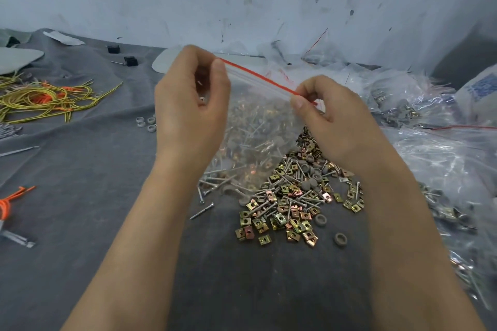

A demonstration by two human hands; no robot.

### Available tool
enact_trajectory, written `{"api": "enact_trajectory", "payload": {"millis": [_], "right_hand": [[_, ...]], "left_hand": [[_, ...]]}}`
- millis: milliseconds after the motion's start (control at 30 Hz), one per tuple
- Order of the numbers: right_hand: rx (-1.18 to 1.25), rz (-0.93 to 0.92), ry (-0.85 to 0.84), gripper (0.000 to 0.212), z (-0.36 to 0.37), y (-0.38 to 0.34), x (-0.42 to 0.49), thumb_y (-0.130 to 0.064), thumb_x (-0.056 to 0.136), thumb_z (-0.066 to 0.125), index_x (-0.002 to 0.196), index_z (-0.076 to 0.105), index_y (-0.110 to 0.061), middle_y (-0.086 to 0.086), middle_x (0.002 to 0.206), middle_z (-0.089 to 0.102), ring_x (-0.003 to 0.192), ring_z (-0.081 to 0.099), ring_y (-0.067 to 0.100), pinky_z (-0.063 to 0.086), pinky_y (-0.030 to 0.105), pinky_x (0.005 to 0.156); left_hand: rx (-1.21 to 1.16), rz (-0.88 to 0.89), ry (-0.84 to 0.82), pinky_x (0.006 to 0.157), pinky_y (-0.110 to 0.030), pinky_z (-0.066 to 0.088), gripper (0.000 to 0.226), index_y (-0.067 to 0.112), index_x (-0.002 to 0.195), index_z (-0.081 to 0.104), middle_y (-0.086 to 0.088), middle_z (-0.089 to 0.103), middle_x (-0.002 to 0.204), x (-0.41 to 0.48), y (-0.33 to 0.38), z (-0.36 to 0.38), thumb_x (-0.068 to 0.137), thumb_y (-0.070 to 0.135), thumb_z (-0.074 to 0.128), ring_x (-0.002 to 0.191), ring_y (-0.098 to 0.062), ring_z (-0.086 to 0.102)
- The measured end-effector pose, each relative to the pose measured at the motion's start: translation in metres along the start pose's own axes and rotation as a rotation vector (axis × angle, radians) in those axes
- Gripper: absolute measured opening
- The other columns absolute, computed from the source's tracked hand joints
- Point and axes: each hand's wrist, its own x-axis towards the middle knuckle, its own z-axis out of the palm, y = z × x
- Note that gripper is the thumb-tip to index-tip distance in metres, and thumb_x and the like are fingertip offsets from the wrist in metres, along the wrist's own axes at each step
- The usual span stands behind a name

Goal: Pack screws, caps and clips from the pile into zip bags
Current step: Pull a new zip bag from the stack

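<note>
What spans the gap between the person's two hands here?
In the head view, the red zip strip of a clear zip bag runs from the left hand to the right hand; both pinch it.

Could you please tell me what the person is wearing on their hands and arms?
Nothing shows: the left hand and right hand are bare, without gloves or rings. The left forearm and right forearm are bare too, with no sleeve, watch or bracelet down to the frame's edge.
</note>
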Motion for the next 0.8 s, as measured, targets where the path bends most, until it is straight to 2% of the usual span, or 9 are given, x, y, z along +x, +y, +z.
{"api": "enact_trajectory", "payload": {"millis": [200,233,300,367,467,567,600,700,800], "right_hand": [[0.055,0.310,0.134,0.008,-0.001,0.062,-0.035,-0.025,0.099,0.049,0.093,0.053,-0.021,-0.009,0.087,0.058,0.082,0.054,0.013,0.039,0.022,0.065],[0.176,0.336,0.178,0.012,0.003,0.065,-0.041,-0.033,0.097,0.052,0.097,0.055,-0.021,-0.007,0.094,0.062,0.085,0.057,0.007,0.043,0.021,0.070],[0.465,0.338,0.142,0.048,0.015,0.057,-0.049,-0.061,0.086,0.052,0.119,0.054,-0.027,-0.014,0.118,0.062,0.099,0.056,-0.011,0.047,0.016,0.080],[0.711,0.366,0.069,0.076,0.028,0.046,-0.049,-0.077,0.073,0.051,0.138,0.039,-0.040,-0.024,0.137,0.049,0.110,0.049,-0.017,0.049,0.013,0.074],[0.819,0.383,0.238,0.068,0.026,0.041,-0.041,-0.075,0.074,0.054,0.131,0.047,-0.040,-0.026,0.128,0.053,0.109,0.050,-0.014,0.048,0.017,0.083],[0.645,0.326,0.667,0.013,-0.001,0.047,-0.041,-0.038,0.094,0.056,0.091,0.060,-0.025,-0.017,0.080,0.067,0.075,0.061,-0.005,0.048,0.018,0.075],[0.558,0.334,0.789,0.013,-0.015,0.052,-0.044,-0.029,0.097,0.054,0.085,0.056,-0.025,-0.012,0.069,0.065,0.066,0.059,-0.001,0.046,0.015,0.067],[0.236,0.437,0.965,0.016,-0.060,0.082,-0.056,-0.028,0.097,0.050,0.081,0.049,-0.025,-0.006,0.068,0.059,0.066,0.061,0.011,0.045,0.021,0.064],[-0.073,0.675,0.892,0.006,-0.096,0.128,-0.067,-0.019,0.098,0.046,0.099,0.051,-0.016,-0.007,0.083,0.058,0.076,0.054,0.015,0.032,0.024,0.064]], "left_hand": [[0.082,-0.030,0.229,0.061,-0.013,0.034,0.021,0.028,0.078,0.038,0.014,0.037,0.070,0.026,0.016,-0.033,0.098,0.020,0.036,0.061,0.008,0.042],[0.064,0.018,0.188,0.060,-0.015,0.034,0.021,0.028,0.079,0.038,0.013,0.038,0.070,0.030,0.025,-0.031,0.098,0.021,0.035,0.062,0.004,0.043],[0.002,0.103,0.047,0.060,-0.024,0.035,0.017,0.018,0.086,0.043,0.009,0.041,0.070,0.028,0.041,-0.011,0.101,0.017,0.036,0.064,-0.013,0.046],[-0.046,0.117,-0.061,0.061,-0.028,0.037,0.014,0.012,0.090,0.044,0.006,0.045,0.069,0.020,0.056,0.015,0.102,0.016,0.038,0.068,-0.026,0.051],[-0.181,0.063,-0.103,0.060,-0.024,0.042,0.016,0.018,0.086,0.044,0.008,0.049,0.068,0.009,0.074,0.047,0.102,0.018,0.040,0.064,-0.013,0.058],[-0.421,-0.107,-0.142,0.062,-0.028,0.053,0.020,0.021,0.082,0.046,0.008,0.053,0.069,-0.001,0.095,0.087,0.101,0.016,0.043,0.062,-0.001,0.061],[-0.502,-0.195,-0.151,0.061,-0.029,0.054,0.019,0.018,0.082,0.048,0.006,0.054,0.070,-0.004,0.103,0.102,0.101,0.015,0.045,0.064,-0.004,0.063],[-0.687,-0.408,-0.183,0.074,-0.029,0.054,0.004,0.011,0.100,0.053,0.002,0.058,0.088,-0.021,0.118,0.152,0.099,0.012,0.049,0.081,-0.014,0.067],[-0.369,-0.189,-0.300,0.107,-0.031,0.034,0.041,0.003,0.133,0.044,-0.011,0.047,0.133,-0.049,0.120,0.202,0.095,0.012,0.053,0.125,-0.024,0.046]]}}
